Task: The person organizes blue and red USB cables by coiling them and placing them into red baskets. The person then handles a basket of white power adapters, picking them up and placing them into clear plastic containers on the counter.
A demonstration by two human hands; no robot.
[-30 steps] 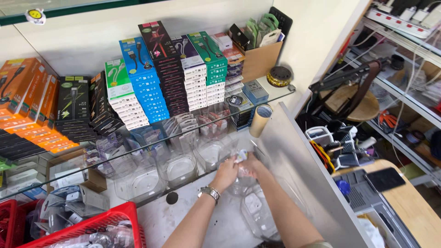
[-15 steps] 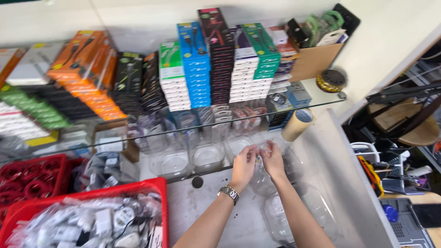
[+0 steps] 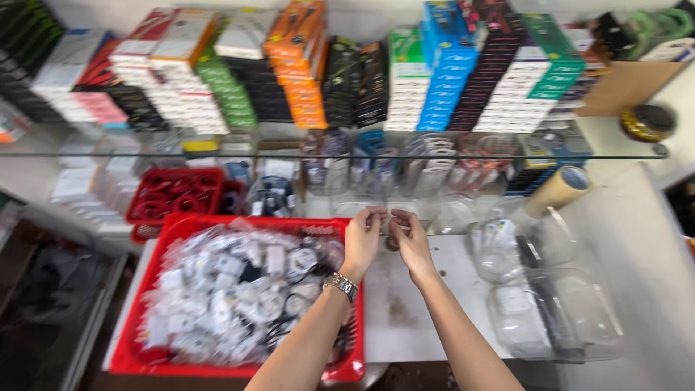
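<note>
Both hands are raised side by side above the desk (image 3: 427,318), just below the front edge of a glass shelf (image 3: 217,155). The left hand (image 3: 362,242) carries a metal wristwatch (image 3: 341,284) on its wrist; its fingers (image 3: 374,215) are drawn together at the tips in a pinch. The fingers (image 3: 399,216) of the right hand (image 3: 410,242) are pinched likewise, the two sets of tips being just beside each other. Whether anything is clamped between them cannot be told, since the picture is blurred there.

A red basket (image 3: 137,355) filled with small clear bags of white and black parts is positioned on the desk directly under and to the left of the left forearm. A second, smaller red basket (image 3: 170,194) is located behind it. Clear plastic packs (image 3: 550,311) are laid on the desk to the right of the right hand, near it but apart. A roll of brown tape (image 3: 559,190) is leaned at the right, under the shelf. Stacks of coloured boxes (image 3: 441,65) are arranged on the glass shelf.
</note>
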